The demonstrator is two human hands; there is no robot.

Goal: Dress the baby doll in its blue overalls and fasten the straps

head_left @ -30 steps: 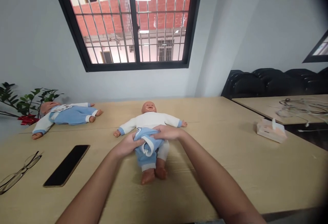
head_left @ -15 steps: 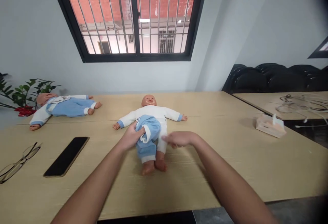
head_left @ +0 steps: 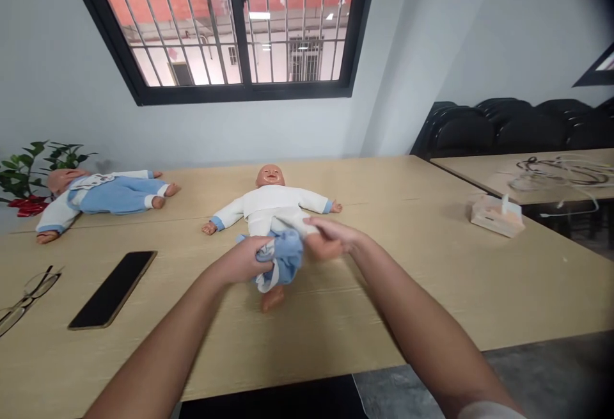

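Note:
A baby doll [head_left: 272, 199] in a white top with blue cuffs lies on its back, head toward the wall and arms spread. Bunched around its lower leg on the left are light-blue doll trousers [head_left: 288, 254] with white cuffs. My left hand [head_left: 245, 259] is closed on this bundle; one bare foot [head_left: 272, 297] pokes out below. My right hand [head_left: 338, 233] grips the doll's other leg [head_left: 322, 247], which is out of the trousers, raised and swung to the right. That foot is blurred by motion.
A second doll [head_left: 115, 195] in blue trousers lies at the back left by a potted plant [head_left: 22, 169]. Glasses [head_left: 29, 297] and a black phone [head_left: 114, 290] are on the table's left. At the right stand a tissue pack [head_left: 496, 216], tangled cables [head_left: 561, 173] and stacked black chairs [head_left: 527, 128].
My right hand has taken hold of the doll's leg on the right and lifted it outward. My left hand has drawn the blue trousers lower, toward the foot. The view has shifted slightly.

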